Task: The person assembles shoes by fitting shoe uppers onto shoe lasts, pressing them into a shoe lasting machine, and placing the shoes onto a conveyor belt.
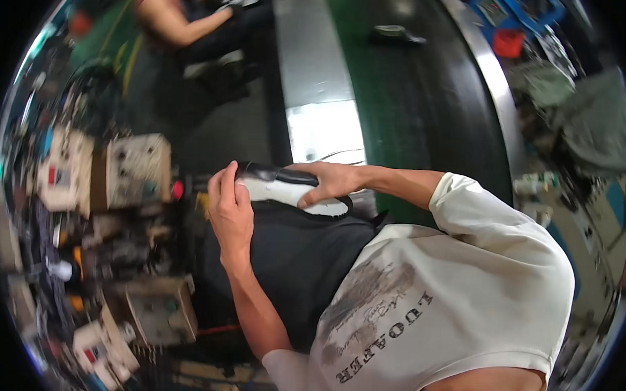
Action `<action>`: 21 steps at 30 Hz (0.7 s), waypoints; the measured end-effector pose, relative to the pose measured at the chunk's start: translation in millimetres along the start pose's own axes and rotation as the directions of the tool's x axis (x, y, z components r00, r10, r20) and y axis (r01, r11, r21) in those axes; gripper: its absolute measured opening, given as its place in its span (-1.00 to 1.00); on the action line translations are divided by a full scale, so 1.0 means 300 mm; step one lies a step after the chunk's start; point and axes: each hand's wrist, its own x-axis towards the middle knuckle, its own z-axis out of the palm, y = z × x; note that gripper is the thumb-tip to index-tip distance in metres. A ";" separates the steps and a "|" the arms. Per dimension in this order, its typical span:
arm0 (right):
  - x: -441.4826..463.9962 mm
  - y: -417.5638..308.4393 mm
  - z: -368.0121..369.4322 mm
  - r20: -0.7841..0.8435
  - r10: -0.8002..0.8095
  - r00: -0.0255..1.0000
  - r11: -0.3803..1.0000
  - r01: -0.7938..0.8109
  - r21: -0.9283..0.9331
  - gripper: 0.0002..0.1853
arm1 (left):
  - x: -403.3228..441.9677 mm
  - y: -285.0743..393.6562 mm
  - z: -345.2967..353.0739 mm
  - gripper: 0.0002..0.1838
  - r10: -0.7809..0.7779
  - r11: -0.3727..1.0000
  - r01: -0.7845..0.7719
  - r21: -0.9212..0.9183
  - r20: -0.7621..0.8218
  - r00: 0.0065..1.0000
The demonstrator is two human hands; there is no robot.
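Observation:
A black shoe (278, 190) with a long white face, apparently its underside, lies across both hands in front of my dark-clothed lap. My right hand (324, 182) grips it near the right end, with the thumb pressed on the white face and the fingers over the far black side. At the left end, my left hand (232, 202) holds the shoe with raised, bent fingers; part of that end is hidden behind them.
A dark green conveyor belt (428, 117) with a metal edge runs beyond me, carrying another dark shoe (397, 35). Machine control boxes (138, 170) stand at left. A co-worker (170, 21) sits at upper left. Grey cloth (599, 121) hangs at right.

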 end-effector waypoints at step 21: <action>0.325 0.018 0.560 0.215 -0.651 0.728 0.677 0.685 -0.268 0.12 | -0.505 0.162 -0.237 -0.09 -0.412 0.908 0.362 -0.211 -0.292 0.863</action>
